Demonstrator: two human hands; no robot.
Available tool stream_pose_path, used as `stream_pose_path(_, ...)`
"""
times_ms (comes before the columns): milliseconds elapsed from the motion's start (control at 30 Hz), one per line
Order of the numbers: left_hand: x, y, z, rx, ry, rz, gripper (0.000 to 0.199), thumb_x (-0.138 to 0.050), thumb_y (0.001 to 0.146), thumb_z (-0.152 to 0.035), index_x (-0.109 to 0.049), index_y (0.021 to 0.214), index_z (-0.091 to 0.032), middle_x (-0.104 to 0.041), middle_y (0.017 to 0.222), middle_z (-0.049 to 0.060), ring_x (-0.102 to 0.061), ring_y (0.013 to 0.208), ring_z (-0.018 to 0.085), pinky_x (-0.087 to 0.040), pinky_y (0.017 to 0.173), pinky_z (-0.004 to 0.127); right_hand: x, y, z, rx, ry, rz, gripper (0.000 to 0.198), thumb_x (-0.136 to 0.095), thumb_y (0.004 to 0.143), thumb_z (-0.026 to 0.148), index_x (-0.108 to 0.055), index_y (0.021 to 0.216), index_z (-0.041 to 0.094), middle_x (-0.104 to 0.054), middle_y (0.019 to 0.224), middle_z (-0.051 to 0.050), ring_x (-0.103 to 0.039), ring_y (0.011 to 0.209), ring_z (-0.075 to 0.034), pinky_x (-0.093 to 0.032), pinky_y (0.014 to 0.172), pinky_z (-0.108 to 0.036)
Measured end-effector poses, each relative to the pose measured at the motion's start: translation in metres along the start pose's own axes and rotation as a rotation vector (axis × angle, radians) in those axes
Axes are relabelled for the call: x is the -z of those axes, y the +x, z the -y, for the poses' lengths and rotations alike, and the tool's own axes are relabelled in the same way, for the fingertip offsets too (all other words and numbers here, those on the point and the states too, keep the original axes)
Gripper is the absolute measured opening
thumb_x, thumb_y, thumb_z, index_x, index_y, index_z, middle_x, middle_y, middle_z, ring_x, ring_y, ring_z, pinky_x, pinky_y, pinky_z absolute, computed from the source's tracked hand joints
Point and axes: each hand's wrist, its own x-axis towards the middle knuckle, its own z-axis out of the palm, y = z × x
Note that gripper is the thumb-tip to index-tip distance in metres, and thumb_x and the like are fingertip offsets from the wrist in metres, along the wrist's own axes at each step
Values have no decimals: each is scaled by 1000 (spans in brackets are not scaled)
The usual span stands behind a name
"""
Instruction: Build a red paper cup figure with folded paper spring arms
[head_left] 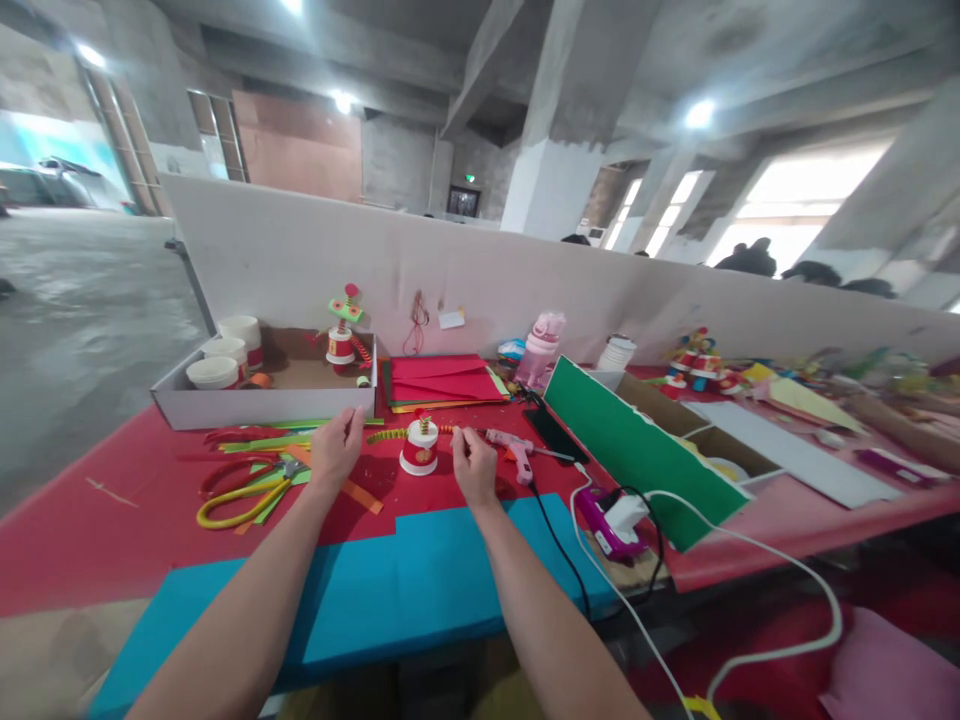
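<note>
A paper cup figure (418, 456), upside down with a red band, stands on the red table between my hands. Folded paper arms spread from its sides: a yellow-green one (388, 436) on the left and an orange-red one (446, 430) on the right. My right hand (475, 465) is closed, its fingertips pinching the end of the orange-red arm. Closed too, my left hand (335, 450) is just left of the yellow-green arm's end; its fingers hide whatever they may hold. Yellow-handled scissors (244, 508) lie left of it, and a pink glue gun (516, 450) right of my right hand.
A shallow box (262, 408) at back left holds white cups and another figure (341, 347). Red paper sheets (439, 380) lie behind. Blue sheets (360, 590) cover the front edge. A purple power strip (611, 525) with cables and a green panel (637, 450) stand right.
</note>
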Motion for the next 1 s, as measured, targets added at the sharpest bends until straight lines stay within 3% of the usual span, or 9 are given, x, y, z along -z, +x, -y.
stream_pose_path(100,9,6,6,34,-28,-92,36,-41,91,-40,-56,65,-19,-48,52,-1,-45,51,12,-30,57,24,-2,-1,-1,-4,19,24,35,-39,97,34,-47,66,21,-50,56,2,-46,51,-12,-29,53,-24)
stream_pose_path(300,52,24,19,253,-194,-430,36,-41,93,-41,-62,77,-17,-51,53,-2,-49,51,12,-38,57,23,-6,-3,-5,-13,44,48,35,-42,96,34,-47,65,20,-49,55,2,-45,50,-11,-29,52,-24)
stream_pose_path(433,92,28,16,262,-173,-479,35,-47,89,-45,-66,89,-16,-52,55,-4,-49,51,11,-39,54,21,-5,-3,-2,-33,84,61,34,-43,96,35,-49,66,20,-51,55,2,-47,49,-11,-31,52,-23)
stream_pose_path(500,111,26,18,184,-53,-336,33,-51,87,-45,-68,91,-17,-58,60,-2,-52,55,12,-39,56,21,-3,-2,2,-23,99,64,35,-43,96,35,-50,66,20,-53,55,2,-47,49,-11,-32,53,-23)
stream_pose_path(600,132,14,30,68,211,75,26,-52,85,-39,-70,85,-20,-67,68,1,-59,61,15,-39,58,23,-2,-2,6,3,115,77,35,-43,96,34,-50,65,20,-54,54,1,-48,48,-11,-33,53,-23)
stream_pose_path(667,137,0,41,39,353,278,24,-50,86,-34,-71,84,-22,-72,82,3,-64,73,18,-41,63,25,-2,-2,8,7,116,89,36,-43,96,35,-50,64,20,-56,55,1,-48,47,-11,-34,52,-23)
stream_pose_path(800,126,-31,49,-76,473,532,28,-46,90,-31,-72,83,-24,-72,88,6,-64,85,20,-45,73,27,-3,-2,6,-5,111,103,37,-42,96,35,-50,63,21,-57,55,0,-47,46,-11,-33,51,-24)
stream_pose_path(900,109,-41,40,-187,605,618,28,-46,91,-22,-71,78,-18,-70,83,12,-64,88,24,-44,82,34,-3,-1,4,-11,101,93,37,-42,96,35,-50,64,21,-54,54,1,-46,46,-11,-32,51,-24)
stream_pose_path(1000,94,-37,29,-235,722,680,21,-49,88,-14,-70,82,-14,-69,87,16,-63,92,29,-43,81,38,-3,-1,3,-8,92,83,36,-43,96,35,-49,63,21,-51,53,2,-45,46,-11,-31,51,-24)
